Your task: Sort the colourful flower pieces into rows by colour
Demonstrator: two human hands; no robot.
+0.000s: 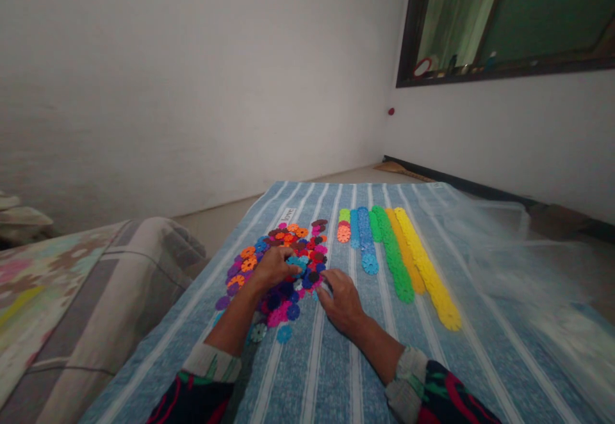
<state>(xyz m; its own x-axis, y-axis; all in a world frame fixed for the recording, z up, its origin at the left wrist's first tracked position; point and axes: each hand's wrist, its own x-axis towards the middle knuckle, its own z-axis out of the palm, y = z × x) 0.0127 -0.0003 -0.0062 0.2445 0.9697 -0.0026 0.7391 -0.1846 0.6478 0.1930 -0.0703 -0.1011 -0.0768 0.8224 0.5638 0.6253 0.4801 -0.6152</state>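
A heap of small flower-shaped plastic discs (283, 264) in orange, purple, pink, blue and brown lies on a blue striped cloth (336, 373). My left hand (273, 266) rests on top of the heap with its fingers curled down among the discs. My right hand (341, 299) sits at the heap's right edge, fingers bent and pinched near a light disc I cannot make out. Right of the heap lie sorted rows of discs: a yellow row (427, 270), an orange row (406, 251), a green row (394, 254), a blue row (366, 238) and a short stack with an orange disc (343, 233).
A folded patterned blanket (81, 296) lies at the left of the cloth. A clear plastic bag (504, 251) spreads at the right. White walls stand behind, with a dark-framed window (504, 20) at upper right and bare floor (355, 174) beyond the cloth.
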